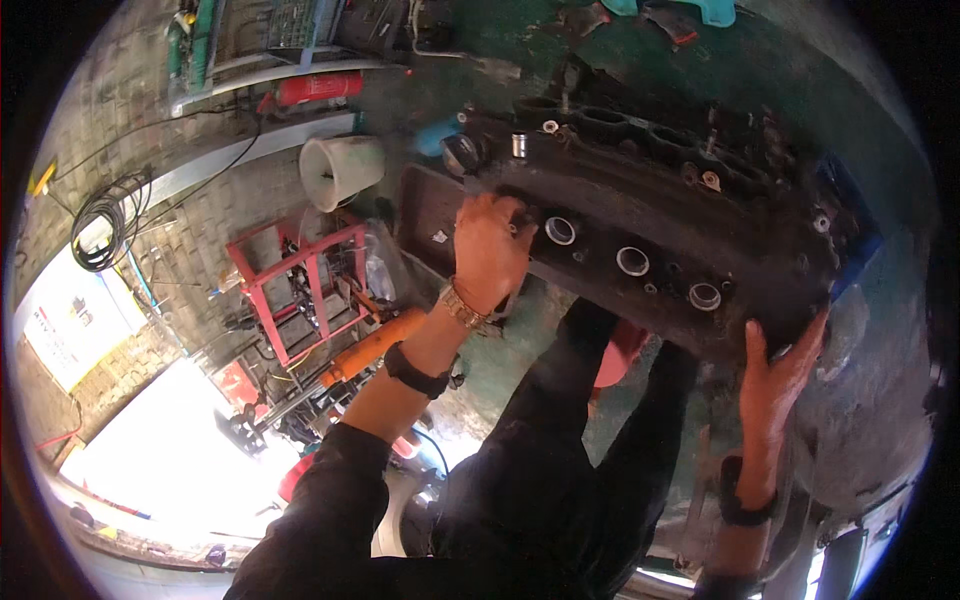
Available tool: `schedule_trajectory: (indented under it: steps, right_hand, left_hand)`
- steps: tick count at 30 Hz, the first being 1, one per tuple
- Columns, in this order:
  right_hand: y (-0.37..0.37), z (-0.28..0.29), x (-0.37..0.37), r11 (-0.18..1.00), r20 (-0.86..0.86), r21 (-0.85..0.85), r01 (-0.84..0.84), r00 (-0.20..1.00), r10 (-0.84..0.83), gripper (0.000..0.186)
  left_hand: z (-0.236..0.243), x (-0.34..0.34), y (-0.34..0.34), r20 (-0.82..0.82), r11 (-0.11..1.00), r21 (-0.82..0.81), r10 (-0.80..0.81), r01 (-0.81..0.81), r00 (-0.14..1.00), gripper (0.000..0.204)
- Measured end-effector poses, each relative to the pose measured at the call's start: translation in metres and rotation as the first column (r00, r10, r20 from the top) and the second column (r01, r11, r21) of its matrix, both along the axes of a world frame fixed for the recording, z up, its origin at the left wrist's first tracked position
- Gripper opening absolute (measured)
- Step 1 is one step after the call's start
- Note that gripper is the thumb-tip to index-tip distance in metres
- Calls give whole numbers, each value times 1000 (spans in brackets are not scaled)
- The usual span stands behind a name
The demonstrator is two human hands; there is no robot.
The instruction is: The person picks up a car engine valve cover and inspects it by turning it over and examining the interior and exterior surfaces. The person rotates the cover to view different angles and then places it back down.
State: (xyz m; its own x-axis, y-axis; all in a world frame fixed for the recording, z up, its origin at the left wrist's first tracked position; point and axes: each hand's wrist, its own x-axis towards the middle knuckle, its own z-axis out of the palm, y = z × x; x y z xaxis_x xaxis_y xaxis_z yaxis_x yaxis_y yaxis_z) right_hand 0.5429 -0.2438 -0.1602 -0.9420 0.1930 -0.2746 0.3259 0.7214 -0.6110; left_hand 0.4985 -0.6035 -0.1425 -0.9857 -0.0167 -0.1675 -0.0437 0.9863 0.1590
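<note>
In front of me lies a dark, grimy engine (640, 200), with a row of round, light-rimmed holes along its cover. My left hand (490, 240) is closed at the cover's left end, beside the leftmost visible hole (560, 231). What its fingers grip is hidden beneath them. At the near right corner, my right hand (775, 365) rests against the engine's side, its thumb and fingers apart and holding nothing. A small silver socket (519, 146) stands on the far left of the cover. Beside the left hand is a dark shallow tray (425, 215) with a small light scrap in it.
Left of the engine stand a whitish bucket (345, 170) and a red metal frame (300, 285). An orange cylinder (375, 345) lies near my left forearm. Farther off are a red fire extinguisher (320, 88) and a coiled black cable (105, 225). Something blue (850, 225) borders the engine's right end.
</note>
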Motion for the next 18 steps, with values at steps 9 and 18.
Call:
schedule_trajectory:
  steps: [9,18]
  right_hand:
    - [12,-1,18,992,39,-100,84,996,-80,91]
    - [13,-3,36,988,86,-117,106,992,-96,89]
  left_hand:
    - [-3,-5,-3,94,997,-6,81,-80,992,23]
    - [-2,-10,-2,80,1000,-17,4,-3,997,16]
